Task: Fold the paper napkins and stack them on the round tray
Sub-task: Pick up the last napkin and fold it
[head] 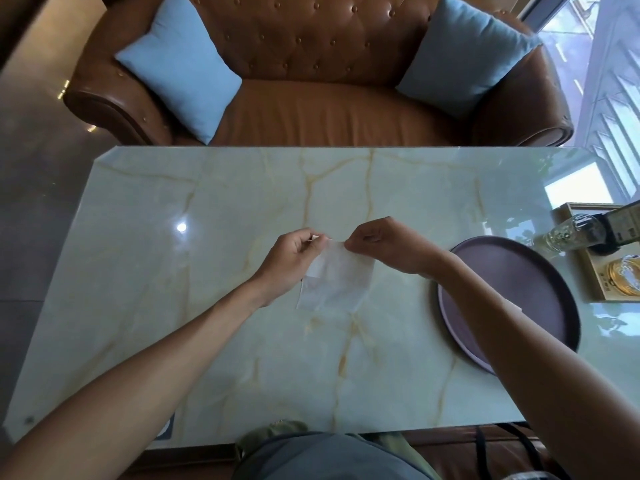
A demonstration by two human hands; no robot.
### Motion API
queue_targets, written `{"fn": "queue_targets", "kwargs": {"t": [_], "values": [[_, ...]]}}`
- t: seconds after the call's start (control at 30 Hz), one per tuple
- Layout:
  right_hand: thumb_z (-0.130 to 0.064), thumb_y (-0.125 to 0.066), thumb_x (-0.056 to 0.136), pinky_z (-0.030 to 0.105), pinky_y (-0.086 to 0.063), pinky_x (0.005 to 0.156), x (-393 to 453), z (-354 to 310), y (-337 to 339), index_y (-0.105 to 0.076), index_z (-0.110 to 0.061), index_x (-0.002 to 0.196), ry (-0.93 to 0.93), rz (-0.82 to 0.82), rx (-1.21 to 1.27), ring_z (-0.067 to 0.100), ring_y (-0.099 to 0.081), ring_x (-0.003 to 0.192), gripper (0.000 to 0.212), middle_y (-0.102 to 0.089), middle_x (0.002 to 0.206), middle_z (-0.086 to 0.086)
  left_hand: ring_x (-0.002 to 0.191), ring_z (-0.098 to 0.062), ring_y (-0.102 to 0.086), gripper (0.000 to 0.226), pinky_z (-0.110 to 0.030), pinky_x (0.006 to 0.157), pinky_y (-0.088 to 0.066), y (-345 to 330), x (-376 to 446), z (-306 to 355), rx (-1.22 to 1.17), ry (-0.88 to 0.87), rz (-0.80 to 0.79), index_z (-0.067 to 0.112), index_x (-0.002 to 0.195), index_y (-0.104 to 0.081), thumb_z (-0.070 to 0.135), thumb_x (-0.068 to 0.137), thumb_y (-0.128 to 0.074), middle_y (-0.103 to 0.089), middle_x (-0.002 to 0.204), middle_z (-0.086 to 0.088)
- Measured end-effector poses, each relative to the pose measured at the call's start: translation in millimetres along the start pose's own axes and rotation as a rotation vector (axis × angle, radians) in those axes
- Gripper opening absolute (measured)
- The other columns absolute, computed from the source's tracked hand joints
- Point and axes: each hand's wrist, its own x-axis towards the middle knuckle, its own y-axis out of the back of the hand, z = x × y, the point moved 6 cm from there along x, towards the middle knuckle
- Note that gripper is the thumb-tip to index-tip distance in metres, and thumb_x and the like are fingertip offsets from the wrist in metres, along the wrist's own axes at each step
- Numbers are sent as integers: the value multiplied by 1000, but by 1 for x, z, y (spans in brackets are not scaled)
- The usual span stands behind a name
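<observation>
A thin white paper napkin [334,277] hangs over the middle of the marble table [173,271], partly doubled over, its lower edge near the tabletop. My left hand [291,261] pinches its top left corner. My right hand [384,245] pinches the top edge just to the right of that. The two sets of fingertips are close together. The round dark purple tray [533,282] lies on the table to the right, under my right forearm, which hides its near left part. A small white bit shows at my forearm over the tray; I cannot tell what it is.
A wooden box [595,268] holding a glass bottle [568,233] and a dark bottle [620,223] stands at the table's right edge beyond the tray. A brown leather sofa [322,109] with two blue cushions faces the far edge. A window is at the right.
</observation>
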Motion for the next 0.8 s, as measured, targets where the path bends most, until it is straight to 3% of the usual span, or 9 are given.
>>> {"fn": "queue_targets", "kwargs": {"t": [0.1, 0.23, 0.37, 0.5, 0.57, 0.67, 0.73, 0.8], "values": [[-25, -68, 98, 36, -54, 82, 1, -3, -3, -78, -18, 88, 7, 7, 30, 9, -66, 82, 16, -78, 93, 1, 57, -5, -32, 29, -21, 54, -30, -3, 1, 6, 36, -37, 29, 5, 99, -71, 30, 104, -56, -36, 64, 7], [-18, -66, 99, 34, -50, 75, -1, -2, -3, -75, -11, 90, 13, 20, 109, 13, -65, 76, 15, -76, 84, 3, 60, -6, -37, 31, -24, 55, -31, 3, 1, 9, 89, -85, 128, 4, 89, -65, 30, 104, -55, -43, 67, 3], [-11, -65, 99, 37, -52, 79, -10, 20, 11, -74, -1, 91, -33, 119, 257, 20, -68, 72, 16, -73, 77, 12, 66, -10, -40, 33, -27, 59, -32, 17, 3, 7, 83, -89, 231, 0, 90, -63, 28, 105, -54, -46, 72, -3], [-35, -65, 100, 38, -51, 97, -21, 41, -8, -73, -11, 111, -156, 96, 440, 20, -74, 107, 28, -79, 110, 7, 67, -11, -40, 31, -25, 59, -33, 19, 3, 3, 13, -57, 220, 1, 92, -66, 27, 105, -54, -46, 72, -2], [-37, -63, 100, 39, -53, 100, -25, 41, -28, -71, -11, 119, -177, 43, 579, 19, -73, 111, 33, -77, 117, 6, 65, -7, -48, 25, -22, 61, -39, 14, 4, 2, -18, -29, 207, 10, 91, -69, 28, 104, -56, -56, 70, 7], [-16, -65, 100, 40, -57, 92, -26, 37, -45, -70, -6, 121, -199, 122, 731, 24, -72, 96, 24, -76, 106, 12, 80, -8, -67, 16, -24, 73, -51, 5, 7, -5, -69, 61, 110, 16, 111, -70, 25, 99, -65, -75, 92, 5], [-8, -67, 97, 37, -58, 83, -27, 40, -49, -69, -6, 117, -245, 228, 746, 26, -71, 91, 21, -76, 104, 17, 94, -16, -72, 38, -30, 82, -56, 2, 8, -14, -32, 125, 47, 18, 129, -60, 22, 93, -72, -76, 109, -3], [-9, -69, 95, 31, -55, 77, -31, 46, -48, -66, -13, 120, -301, 330, 738, 22, -69, 87, 26, -76, 107, 16, 97, -20, -73, 60, -33, 86, -56, 0, 6, -22, 32, 160, 9, 23, 142, -48, 18, 89, -76, -73, 110, -6]]}}
